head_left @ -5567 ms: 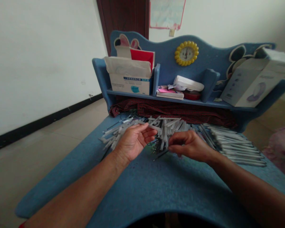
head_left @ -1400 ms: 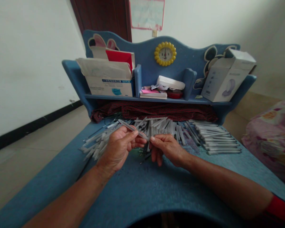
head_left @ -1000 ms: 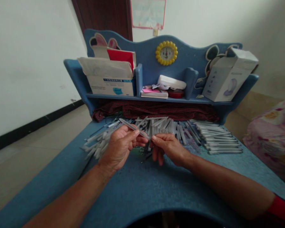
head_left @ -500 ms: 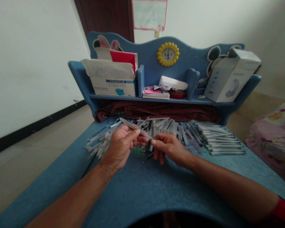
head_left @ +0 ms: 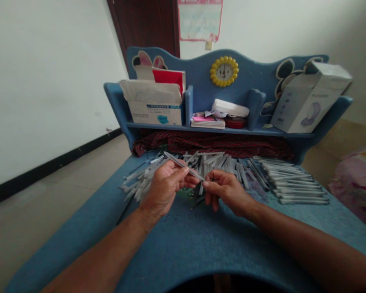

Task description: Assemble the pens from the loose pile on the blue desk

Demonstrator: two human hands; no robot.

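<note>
My left hand (head_left: 164, 188) grips a slim grey pen barrel (head_left: 178, 163) that slants up to the left. My right hand (head_left: 228, 192) pinches the barrel's near end (head_left: 201, 179) between thumb and forefinger; the other fingers curl below. Both hands hover over a blue desk top (head_left: 201, 244). Just behind them lies a loose heap of grey pen barrels (head_left: 213, 162). A tidier row of pens (head_left: 295, 183) lies to the right. Small dark parts (head_left: 198, 196) lie under my hands.
A blue shelf (head_left: 219, 130) stands behind the desk, with a dark red checked cloth (head_left: 213, 143) under it. On it sit a mask box (head_left: 155, 106), pink notebooks (head_left: 207, 120), a white carton (head_left: 308, 106) and a yellow clock (head_left: 224, 71). Flowered bedding (head_left: 356, 183) lies at right.
My hands have kept the same hold on the pen barrel for the last second. Earlier, both hands were down among the heap without this barrel raised. The view has shifted a little.
</note>
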